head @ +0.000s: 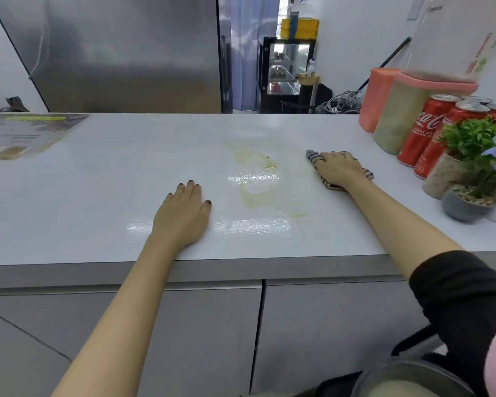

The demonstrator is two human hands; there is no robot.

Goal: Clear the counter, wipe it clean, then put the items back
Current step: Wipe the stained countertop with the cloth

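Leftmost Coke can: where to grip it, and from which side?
Wrap the mid-body of the leftmost can, coming from its near-left over bare counter. It stands upright and only that flank is open: the container sits close at its far left, another can crowds its right, and the plant covers the near right. Pinching the rim from above likely works too.

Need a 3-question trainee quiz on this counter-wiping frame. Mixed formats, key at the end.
1. True or false: the left hand lies flat on the counter, holding nothing.
2. Multiple choice: the right hand rests on A) a sponge, B) a striped cloth, C) a plate.
3. Fill in: the yellowish stain lies ____ the two hands.
Key: 1 true; 2 B; 3 between.
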